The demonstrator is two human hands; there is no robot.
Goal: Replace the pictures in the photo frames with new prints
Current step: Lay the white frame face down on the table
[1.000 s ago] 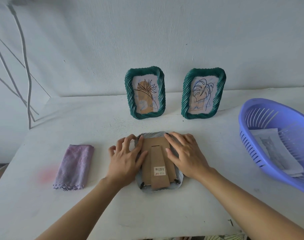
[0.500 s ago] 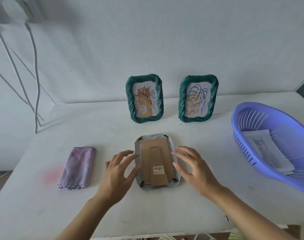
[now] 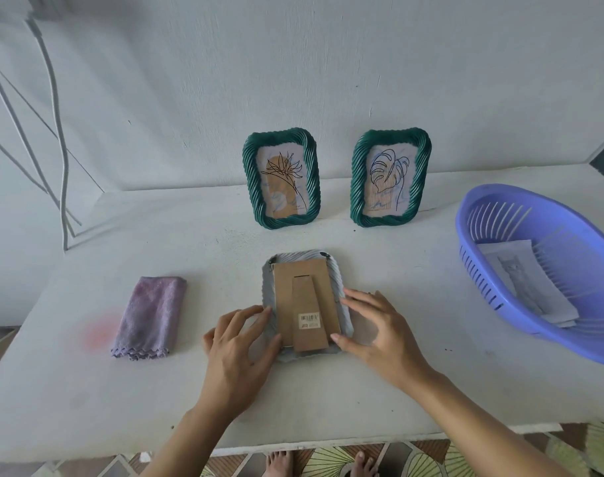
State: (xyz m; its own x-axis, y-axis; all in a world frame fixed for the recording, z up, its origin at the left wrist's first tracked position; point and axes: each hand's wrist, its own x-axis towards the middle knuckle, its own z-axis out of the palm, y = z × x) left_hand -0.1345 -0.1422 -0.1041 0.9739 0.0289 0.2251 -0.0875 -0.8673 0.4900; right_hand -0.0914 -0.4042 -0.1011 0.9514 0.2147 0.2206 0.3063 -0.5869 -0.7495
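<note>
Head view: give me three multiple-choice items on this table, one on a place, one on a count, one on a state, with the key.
1. Where does the purple cloth lie?
A. In the basket.
B. Left of the grey frame.
C. Against the wall.

2. How many green frames stand upright?
A. One.
B. Two.
C. Four.

3. How does the grey frame lie?
A. Upright.
B. Face up.
C. Face down.

Key: 1 B, the cloth lies flat to the left of that frame. 2 B, two stand side by side behind it. 3 C, its cardboard back faces up.
</note>
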